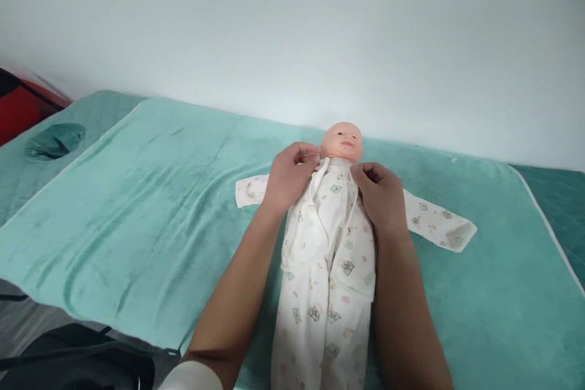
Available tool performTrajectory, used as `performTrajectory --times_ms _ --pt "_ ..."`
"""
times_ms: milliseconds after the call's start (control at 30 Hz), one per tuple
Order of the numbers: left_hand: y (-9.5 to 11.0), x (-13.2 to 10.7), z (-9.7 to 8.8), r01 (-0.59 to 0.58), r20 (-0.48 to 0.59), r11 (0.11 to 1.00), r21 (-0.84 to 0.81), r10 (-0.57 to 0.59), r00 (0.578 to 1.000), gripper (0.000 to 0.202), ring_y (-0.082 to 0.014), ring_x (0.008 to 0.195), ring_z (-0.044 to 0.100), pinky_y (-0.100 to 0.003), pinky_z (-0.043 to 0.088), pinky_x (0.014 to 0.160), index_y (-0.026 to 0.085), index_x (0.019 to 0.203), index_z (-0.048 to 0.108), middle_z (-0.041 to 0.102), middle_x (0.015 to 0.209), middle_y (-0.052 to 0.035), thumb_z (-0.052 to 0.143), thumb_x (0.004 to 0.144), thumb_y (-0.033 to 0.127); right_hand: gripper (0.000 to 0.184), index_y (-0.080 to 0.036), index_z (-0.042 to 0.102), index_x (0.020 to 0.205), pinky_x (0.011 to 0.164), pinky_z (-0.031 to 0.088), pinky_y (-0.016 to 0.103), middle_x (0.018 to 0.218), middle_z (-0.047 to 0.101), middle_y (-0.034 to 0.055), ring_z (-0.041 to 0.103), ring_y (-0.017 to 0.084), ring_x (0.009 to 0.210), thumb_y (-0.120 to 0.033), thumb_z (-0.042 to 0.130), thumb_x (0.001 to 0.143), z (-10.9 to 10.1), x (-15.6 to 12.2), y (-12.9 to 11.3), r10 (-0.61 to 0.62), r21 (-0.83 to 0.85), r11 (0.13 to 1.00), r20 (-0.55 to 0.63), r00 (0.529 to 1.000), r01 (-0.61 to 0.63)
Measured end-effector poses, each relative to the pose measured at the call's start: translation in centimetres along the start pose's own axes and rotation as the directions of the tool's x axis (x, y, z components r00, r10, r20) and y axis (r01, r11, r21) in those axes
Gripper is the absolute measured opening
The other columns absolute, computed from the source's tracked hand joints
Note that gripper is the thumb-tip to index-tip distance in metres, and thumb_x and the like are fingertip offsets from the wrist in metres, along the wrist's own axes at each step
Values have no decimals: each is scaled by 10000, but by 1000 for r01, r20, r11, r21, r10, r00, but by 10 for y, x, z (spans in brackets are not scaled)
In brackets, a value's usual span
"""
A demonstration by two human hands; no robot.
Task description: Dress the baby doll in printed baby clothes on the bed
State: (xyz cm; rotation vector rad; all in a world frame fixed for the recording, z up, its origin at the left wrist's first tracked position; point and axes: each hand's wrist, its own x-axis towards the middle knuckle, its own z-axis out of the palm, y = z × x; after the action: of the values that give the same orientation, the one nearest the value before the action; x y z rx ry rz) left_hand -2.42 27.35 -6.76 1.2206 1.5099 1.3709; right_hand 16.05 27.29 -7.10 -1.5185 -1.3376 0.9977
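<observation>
A baby doll (342,141) lies on its back, head toward the wall. It is dressed in white printed trousers (304,323) and a white baby jacket (306,234) with a bear print, whose front lies open over the chest. The sleeves stretch out to both sides. My left hand (292,177) pinches the jacket's edge at the neck, on the left of the doll's head. On the other side, my right hand (379,192) has thumb and fingers closed on the opposite front edge near the collar. Both fingertips are partly hidden.
Beneath the doll a light green sheet (159,195) covers a padded massage bed with a face hole (55,140) at the left end. A white wall (292,30) rises behind the bed. Something red and black (22,106) stands at far left, and a dark object (82,353) is below the near edge.
</observation>
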Motion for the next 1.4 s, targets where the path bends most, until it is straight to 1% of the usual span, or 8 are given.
performTrajectory --times_ms 100,200,333,467,667,833,1133,1400 --pt "-6 -2 10 -39 38 983 181 32 999 142 -148 819 644 -317 534 833 198 965 751 711 906 -27 687 852 257 253 -195 723 836 673 425 281 799 687 12 551 152 712 -444 686 808 -4 -1 -2 23 -65 998 27 999 -21" --pt "-2 -8 22 -118 150 948 296 76 986 194 -162 811 628 -334 515 815 221 1019 771 674 938 -33 703 854 297 276 -195 734 873 698 445 309 840 727 46 608 186 748 -460 692 807 -8 -4 -6 9 -200 980 48 999 0" --pt "3 -12 35 -217 189 892 395 153 970 146 -190 824 613 -341 488 777 223 948 761 667 884 -37 656 852 192 271 -196 714 874 723 459 333 858 740 71 634 209 772 -459 660 833 -6 -7 -7 -79 -323 943 29 996 84" --pt "1 -11 37 -170 151 931 322 127 980 116 -172 752 605 -329 481 753 202 766 686 694 789 -19 621 859 174 194 -190 723 822 717 460 323 824 734 60 616 199 755 -367 646 811 -4 -2 -4 -72 -292 953 17 997 73" --pt "1 -9 39 -95 128 995 28 91 988 88 -139 772 641 -273 493 739 181 826 710 727 824 -6 641 859 223 243 -184 732 818 633 448 275 777 683 11 550 142 674 -416 732 745 3 3 5 -8 141 990 -31 1000 12" --pt "0 -10 42 -157 169 986 48 147 975 131 -147 810 659 -290 495 794 185 796 721 740 836 -7 618 876 178 239 -199 747 819 585 432 265 677 603 -22 497 117 609 -410 780 712 6 6 13 23 345 938 42 999 -36" --pt "-4 -10 36 -148 181 987 68 134 974 62 -142 833 672 -282 516 802 200 840 647 732 879 6 611 867 159 314 -189 767 901 649 477 266 843 721 23 608 145 722 -451 784 730 4 5 11 -50 191 981 76 996 35" --pt "-6 -8 32 -58 251 998 -39 66 966 42 -145 820 687 -286 516 776 205 910 655 733 863 -2 640 890 238 292 -184 732 959 636 434 262 783 684 3 585 135 694 -342 781 718 1 0 0 -56 17 998 148 987 54"
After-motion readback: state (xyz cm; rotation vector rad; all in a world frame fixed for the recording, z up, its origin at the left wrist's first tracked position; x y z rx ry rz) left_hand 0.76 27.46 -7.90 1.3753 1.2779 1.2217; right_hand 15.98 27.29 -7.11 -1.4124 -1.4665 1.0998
